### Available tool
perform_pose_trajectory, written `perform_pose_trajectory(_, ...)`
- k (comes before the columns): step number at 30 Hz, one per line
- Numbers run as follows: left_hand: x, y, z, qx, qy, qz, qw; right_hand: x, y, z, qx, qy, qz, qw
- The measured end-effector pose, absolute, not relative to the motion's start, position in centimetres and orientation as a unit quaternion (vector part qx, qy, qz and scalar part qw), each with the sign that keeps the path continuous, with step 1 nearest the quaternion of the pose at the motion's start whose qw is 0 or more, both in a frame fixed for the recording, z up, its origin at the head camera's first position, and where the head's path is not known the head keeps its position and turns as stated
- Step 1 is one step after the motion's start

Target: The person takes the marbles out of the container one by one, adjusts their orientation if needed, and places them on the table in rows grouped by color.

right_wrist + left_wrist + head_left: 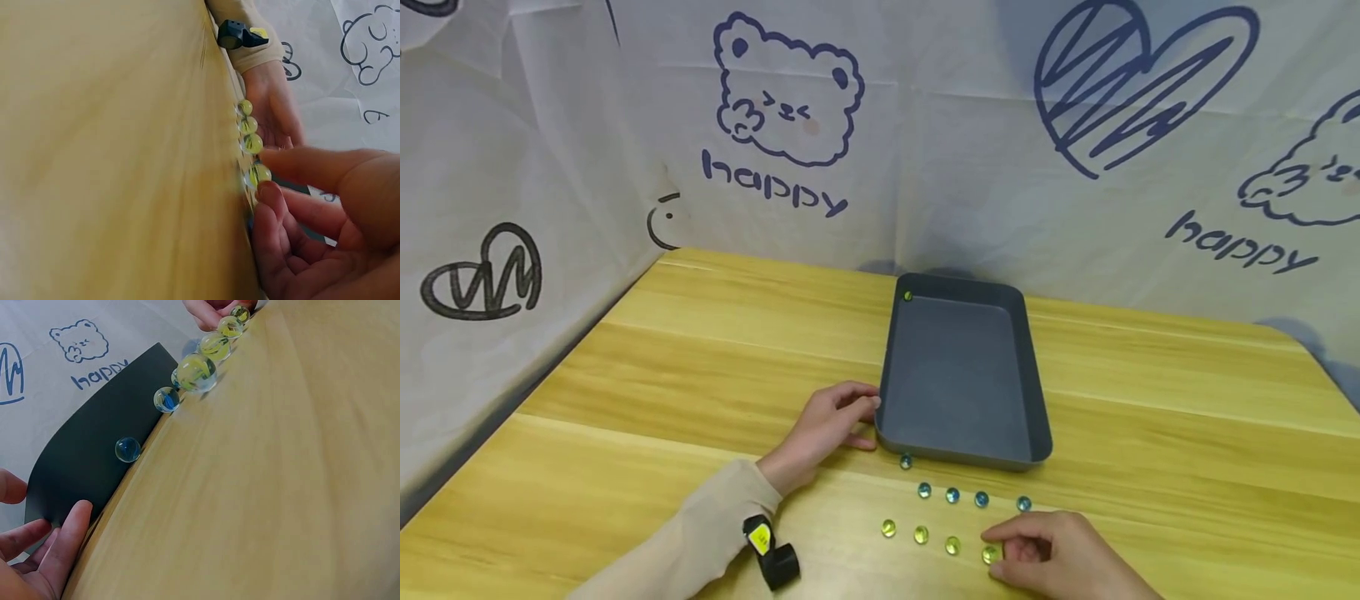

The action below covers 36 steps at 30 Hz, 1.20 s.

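Note:
At the right end of a row of yellow marbles [921,535], my right hand [1060,554] pinches the last yellow marble [258,175] between thumb and fingertip, low at the tabletop. Beside the near left corner of a dark grey tray [958,375], my left hand [827,429] rests with its fingertips against the outer wall, fingers loosely extended. A single yellow marble [907,296] lies inside the tray at the far left corner. Several blue marbles [952,495] form a row between the tray and the yellow ones, and one blue marble [128,450] sits close to the tray's near wall.
The wooden table [700,358] carries the tray near its back edge. White cloth [940,167] with blue drawings hangs behind and to the left. A black wrist camera [771,554] is strapped on the left sleeve [700,525].

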<state>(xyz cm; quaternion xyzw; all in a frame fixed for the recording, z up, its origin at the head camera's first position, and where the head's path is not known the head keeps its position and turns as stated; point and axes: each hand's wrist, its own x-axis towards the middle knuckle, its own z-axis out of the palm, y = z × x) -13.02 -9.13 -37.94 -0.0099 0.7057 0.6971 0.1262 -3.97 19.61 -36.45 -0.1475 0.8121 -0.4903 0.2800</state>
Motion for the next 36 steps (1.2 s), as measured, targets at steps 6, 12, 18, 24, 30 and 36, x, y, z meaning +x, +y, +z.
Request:
perform_pose_trajectory(6,-13.1,-9.1,-37.8,-0.009,0.707,0.696,0.129,-4.1,19.8,-36.3,-0.148,0.81,-0.492,0.284)
perform_pose_trajectory(12,-13.1,-9.0,-37.7,-0.008,0.707,0.695,0.131,-4.3,20.2,-35.9,-0.143,0.795,-0.509,0.296)
perform_pose_trajectory(18,-13.1,-9.0,-37.7,-0.008,0.707,0.695,0.13,-4.6,21.2,-34.9,-0.115,0.776,-0.536,0.312)
perform_pose_trajectory(24,-12.9,-9.1,-37.6,-0.004,0.705,0.697,0.131,-4.8,21.4,-34.2,-0.119,0.791,-0.523,0.294)
perform_pose_trajectory(30,-12.9,-9.2,-37.8,-0.004,0.704,0.697,0.134,-5.6,21.3,-33.0,-0.105,0.814,-0.518,0.241)
perform_pose_trajectory(36,-12.9,-9.2,-37.8,0.001,0.703,0.698,0.133,-7.8,21.2,-31.1,-0.054,0.83,-0.51,0.22)
